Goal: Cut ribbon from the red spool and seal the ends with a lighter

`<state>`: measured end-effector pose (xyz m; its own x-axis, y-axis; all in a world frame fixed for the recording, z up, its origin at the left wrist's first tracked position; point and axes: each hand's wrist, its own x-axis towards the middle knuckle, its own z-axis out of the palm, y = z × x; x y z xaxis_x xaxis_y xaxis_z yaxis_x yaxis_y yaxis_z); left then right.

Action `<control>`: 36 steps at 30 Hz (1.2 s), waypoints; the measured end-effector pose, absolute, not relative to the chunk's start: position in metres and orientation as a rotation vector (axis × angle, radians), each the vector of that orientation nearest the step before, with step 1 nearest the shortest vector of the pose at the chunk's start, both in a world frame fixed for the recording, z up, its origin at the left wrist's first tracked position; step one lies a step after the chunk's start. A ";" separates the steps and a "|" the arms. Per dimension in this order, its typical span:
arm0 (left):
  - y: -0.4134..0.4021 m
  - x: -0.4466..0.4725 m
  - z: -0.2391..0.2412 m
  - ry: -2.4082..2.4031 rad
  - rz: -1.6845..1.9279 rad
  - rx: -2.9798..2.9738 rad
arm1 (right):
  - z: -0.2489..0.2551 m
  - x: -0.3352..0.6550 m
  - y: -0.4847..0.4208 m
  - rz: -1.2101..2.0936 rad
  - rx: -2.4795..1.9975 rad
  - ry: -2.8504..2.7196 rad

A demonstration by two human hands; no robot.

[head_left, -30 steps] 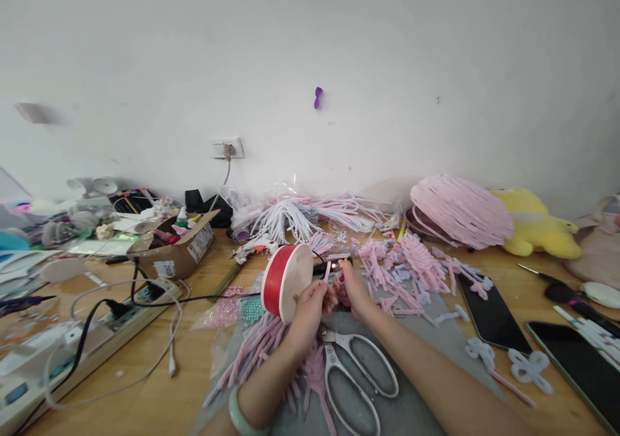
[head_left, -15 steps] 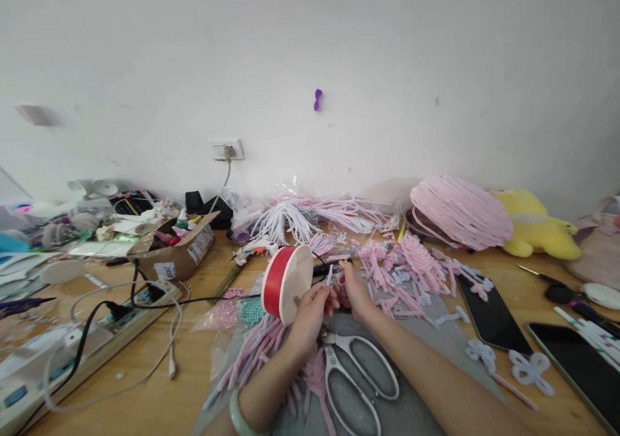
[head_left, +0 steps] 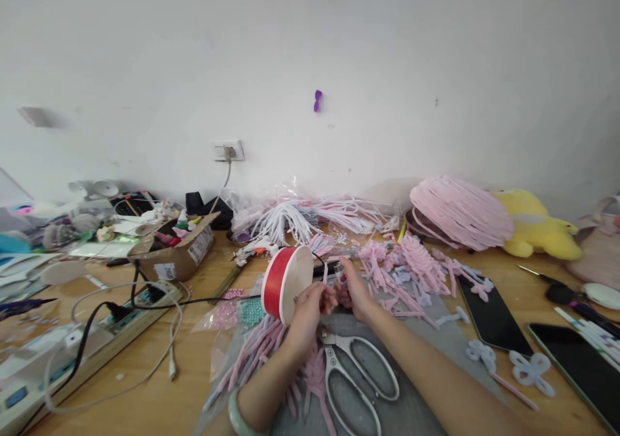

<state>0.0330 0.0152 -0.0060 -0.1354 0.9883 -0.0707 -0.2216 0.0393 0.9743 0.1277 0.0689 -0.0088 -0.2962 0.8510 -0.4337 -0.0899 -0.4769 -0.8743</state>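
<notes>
My left hand [head_left: 312, 307] is closed, its fingertips pinching a thin pale pink strip [head_left: 325, 272] that stands upright. Beside it on the right, my right hand [head_left: 356, 289] is wrapped round a small clear object with red print, which looks like a lighter [head_left: 342, 276]. A spool of red ribbon [head_left: 279, 283] stands on edge just left of my left hand. Large white-handled scissors [head_left: 361, 374] lie below both hands on a grey mat [head_left: 411, 358]. Pink fuzzy pipe cleaners [head_left: 256, 352] lie to the left of the scissors.
Pink twisted pipe-cleaner pieces [head_left: 421, 265] are heaped to the right. Two dark phones [head_left: 496, 316] lie farther right. A power strip [head_left: 130, 332] with cables and a cardboard box [head_left: 179, 255] take up the left. White pipe cleaners [head_left: 285, 219] lie along the wall.
The strip has shifted slightly left and down. My right hand has tilted, its thumb lower, and more of the lighter shows. Spool and scissors stay put.
</notes>
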 end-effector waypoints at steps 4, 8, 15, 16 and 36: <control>0.017 0.031 -0.006 1.174 1.383 0.894 | -0.009 0.127 0.069 1.832 -1.280 -0.976; 0.016 0.030 -0.004 1.248 1.400 0.928 | -0.010 0.126 0.070 1.843 -1.254 -0.952; 0.016 0.029 -0.003 1.284 1.425 1.020 | -0.009 0.125 0.069 1.856 -1.254 -0.933; 0.016 0.029 -0.003 1.286 1.429 1.022 | -0.009 0.126 0.069 1.856 -1.252 -0.933; 0.016 0.028 -0.006 1.268 1.446 1.030 | -0.005 0.126 0.071 1.906 -1.305 -1.008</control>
